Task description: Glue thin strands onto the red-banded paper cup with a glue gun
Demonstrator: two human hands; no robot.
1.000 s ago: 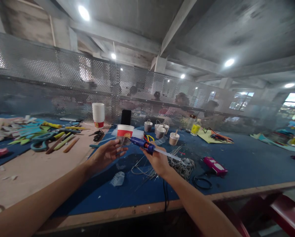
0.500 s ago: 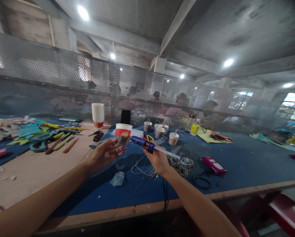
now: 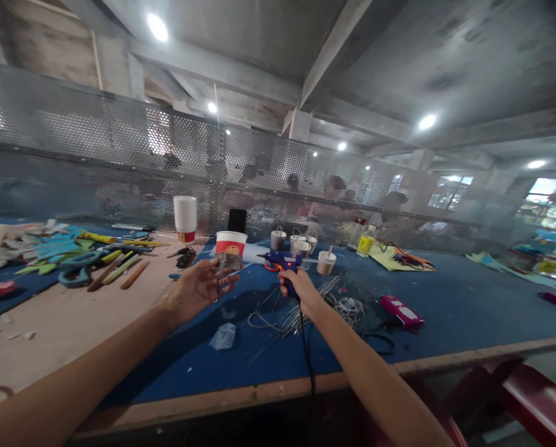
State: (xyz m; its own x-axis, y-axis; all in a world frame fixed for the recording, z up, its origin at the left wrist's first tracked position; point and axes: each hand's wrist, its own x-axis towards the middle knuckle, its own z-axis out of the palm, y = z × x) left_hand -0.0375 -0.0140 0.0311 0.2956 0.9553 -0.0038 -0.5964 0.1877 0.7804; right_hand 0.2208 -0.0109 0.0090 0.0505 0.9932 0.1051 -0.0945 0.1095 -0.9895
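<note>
While the left hand (image 3: 203,288) supports a red-and-white paper cup (image 3: 231,243) near the middle of the view, thumb and fingers at the cup's left side and lower part, the right hand (image 3: 302,290) grips a blue glue gun (image 3: 285,261) by its handle. A gray band wraps the lower half of the cup, which is upright above the tabletop (image 3: 166,366).

Half a second ago, the gun's nozzle was right at the cup's right side, and its clear glue stick slanted down toward the right. Now the gun has drawn back to the right and turned nearly level; its nozzle points at the cup, with a gap between them. The black cord (image 3: 307,357) hangs from the handle, more exposed than before. The left hand and cup have barely moved.

Behind the gun stand small gray cups (image 3: 278,239); a tangle of gray string (image 3: 351,310) lies just beyond the right wrist.
</note>
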